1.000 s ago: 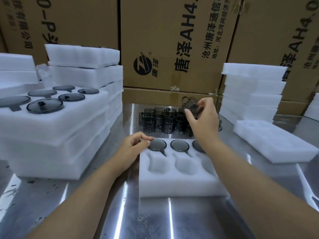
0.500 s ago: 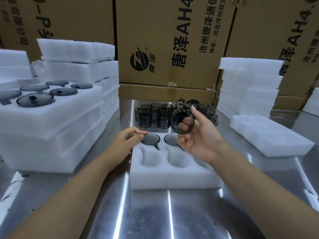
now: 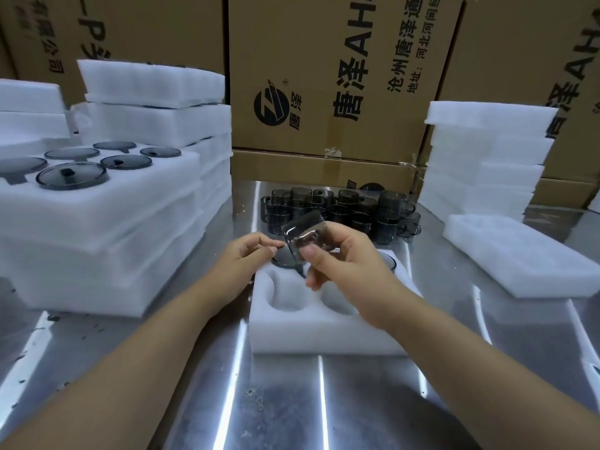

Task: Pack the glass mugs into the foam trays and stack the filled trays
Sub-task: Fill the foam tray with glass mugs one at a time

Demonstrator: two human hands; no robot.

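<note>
Filled stack (image 3: 97,228) is sitting at left, apart from the hands. Foam tray (image 3: 324,332) is lying centre table, far row holding mugs, near pockets gaping. Right hand (image 3: 350,264), a second ago over the loose mugs (image 3: 341,209), is now gripping one mug (image 3: 303,237), tilted, just above the tray. Left hand (image 3: 250,258) is curling at the tray's far-left corner; can't tell if it's pinching anything. Likely seating into a near pocket next.

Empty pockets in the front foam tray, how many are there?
2: the near-left pocket and the near-middle pocket of the tray. The right hand, holding a mug, and its forearm cover the near-right part, so a third may be hidden.
</note>
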